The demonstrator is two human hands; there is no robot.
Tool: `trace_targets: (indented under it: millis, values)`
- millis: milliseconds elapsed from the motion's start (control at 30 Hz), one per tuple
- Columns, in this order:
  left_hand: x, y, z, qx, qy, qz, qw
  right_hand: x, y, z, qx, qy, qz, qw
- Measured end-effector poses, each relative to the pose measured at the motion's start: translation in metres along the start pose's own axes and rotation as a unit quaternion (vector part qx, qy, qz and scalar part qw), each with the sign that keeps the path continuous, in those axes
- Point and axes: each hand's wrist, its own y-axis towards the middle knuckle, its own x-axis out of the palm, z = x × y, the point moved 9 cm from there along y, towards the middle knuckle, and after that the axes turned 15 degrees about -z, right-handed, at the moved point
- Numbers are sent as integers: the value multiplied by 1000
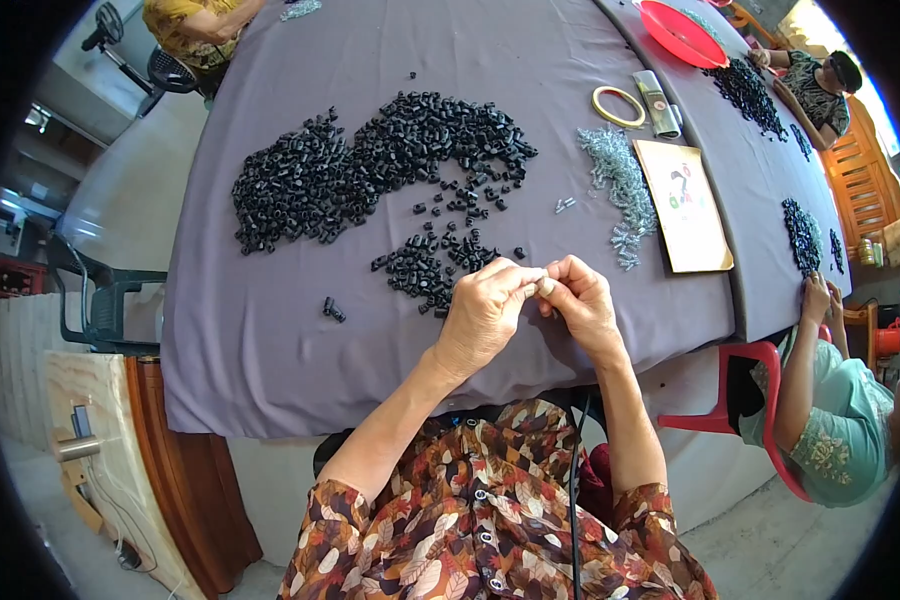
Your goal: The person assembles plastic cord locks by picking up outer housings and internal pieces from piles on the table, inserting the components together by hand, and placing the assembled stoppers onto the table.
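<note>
Hands (485, 310) (585, 305), two, pinch together, contents unclear, near countless black pieces (435, 130) and one booklet (682, 210).

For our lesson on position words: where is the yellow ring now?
In the head view, the yellow ring lies upper right on the grey cloth, just above the pile of clear pieces, beyond the right hand.

We see a leaf-patterned shirt (420, 525) in rust, brown and cream, black pieces (300, 190), grey-purple cloth (270, 320), a red basin (675, 35)
</note>
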Motion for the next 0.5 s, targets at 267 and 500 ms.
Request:
trace_targets:
  millis: [267, 500]
  values:
    - [7, 3, -4, -39, -19, 11, 999, -3, -2, 2, -7, 123, 15, 992]
    - [14, 1, -24, -140, -26, 1, 990, -24, -9, -10, -60, -35, 117, 991]
